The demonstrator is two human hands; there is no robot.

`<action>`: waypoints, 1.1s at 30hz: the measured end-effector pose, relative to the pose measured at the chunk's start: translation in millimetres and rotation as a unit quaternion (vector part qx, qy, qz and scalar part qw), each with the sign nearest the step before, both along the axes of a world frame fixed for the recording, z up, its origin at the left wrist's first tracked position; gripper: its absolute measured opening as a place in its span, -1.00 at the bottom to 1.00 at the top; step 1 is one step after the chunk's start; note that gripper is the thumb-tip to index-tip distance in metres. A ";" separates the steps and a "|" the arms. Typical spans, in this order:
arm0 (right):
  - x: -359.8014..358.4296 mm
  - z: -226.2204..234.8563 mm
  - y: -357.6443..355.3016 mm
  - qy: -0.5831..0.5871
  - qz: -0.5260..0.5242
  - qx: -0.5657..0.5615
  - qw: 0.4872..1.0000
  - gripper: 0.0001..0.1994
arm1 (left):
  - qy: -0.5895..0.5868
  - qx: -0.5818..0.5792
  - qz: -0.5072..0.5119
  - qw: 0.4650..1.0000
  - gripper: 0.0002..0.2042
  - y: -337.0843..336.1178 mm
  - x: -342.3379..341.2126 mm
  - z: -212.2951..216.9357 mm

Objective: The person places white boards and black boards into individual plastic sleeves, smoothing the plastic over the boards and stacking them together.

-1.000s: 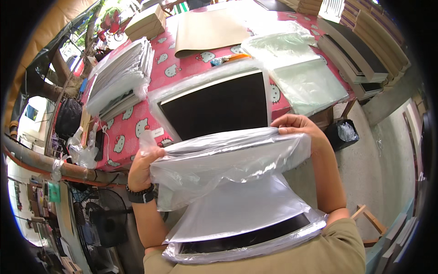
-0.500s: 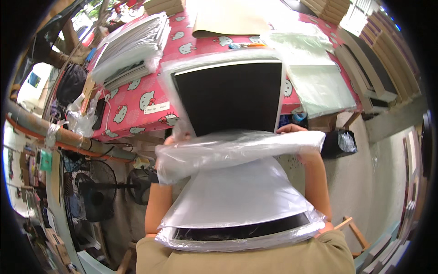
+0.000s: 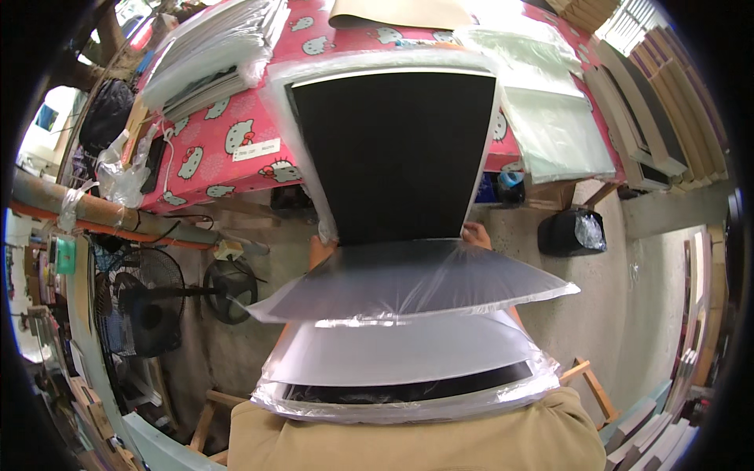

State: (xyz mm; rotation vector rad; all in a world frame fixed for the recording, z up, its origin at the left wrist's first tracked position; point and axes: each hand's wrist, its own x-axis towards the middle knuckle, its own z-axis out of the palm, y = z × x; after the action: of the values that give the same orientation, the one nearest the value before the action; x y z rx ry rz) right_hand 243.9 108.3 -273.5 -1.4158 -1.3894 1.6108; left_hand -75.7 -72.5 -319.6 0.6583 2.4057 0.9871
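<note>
A large flat black panel [image 3: 393, 157] with a thin pale border leans against the table's front edge. Clear plastic film [image 3: 284, 102] shows around its top and sides. At its lower left edge my left hand [image 3: 320, 250] is closed, partly hidden by the film. My right hand [image 3: 477, 235] grips the lower right edge, its fingers curled there. From the panel's bottom a wide translucent plastic flap [image 3: 416, 279] spreads toward me and covers my forearms. Below it, against my body, lies a white sheet [image 3: 400, 353] over a black, plastic-wrapped piece [image 3: 408, 391].
The pink patterned table [image 3: 259, 177] bears a stack of wrapped flat pieces [image 3: 200, 71] at left and clear plastic sleeves [image 3: 554, 129] at right. A black bin [image 3: 561, 235] stands on the floor at right. Fans [image 3: 149, 302] stand at left; boards [image 3: 652, 110] lean at far right.
The bunched, rolled plastic across my hands has opened out into a wide flap hanging toward me. My hands have come closer together at the panel's lower edges.
</note>
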 end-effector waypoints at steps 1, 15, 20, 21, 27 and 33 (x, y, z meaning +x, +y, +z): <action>-2.6 -13.8 0.3 -0.022 -0.043 0.043 0.998 -0.75 | 0.002 0.028 -0.007 1.000 -0.67 9.0 2.0 9.4; -10.7 228.5 0.7 0.308 0.468 0.081 0.824 -0.63 | 0.152 0.430 0.189 0.869 -0.76 -16.6 -90.7 237.9; -50.6 183.0 -30.9 0.135 0.712 -0.015 0.689 -0.46 | -0.208 0.609 -0.034 0.765 -0.59 8.8 -27.1 363.2; -50.3 147.8 -29.8 0.018 0.683 0.013 0.730 -0.44 | -0.352 0.594 -0.127 0.712 -0.56 21.8 -20.7 361.2; -90.7 185.3 -1.4 -0.037 0.507 0.141 0.849 -0.68 | -0.468 0.424 -0.314 0.709 -0.37 75.1 44.7 334.1; -116.5 281.9 -14.1 0.332 0.290 0.045 0.897 -0.80 | -0.402 0.406 -0.317 0.757 -0.40 85.7 70.6 323.0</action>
State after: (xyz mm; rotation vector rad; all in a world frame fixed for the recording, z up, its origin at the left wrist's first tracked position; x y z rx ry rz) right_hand 127.4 94.2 8.5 -0.2984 -1.4791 2.0833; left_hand -5.1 13.2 3.4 0.9654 0.8280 1.5451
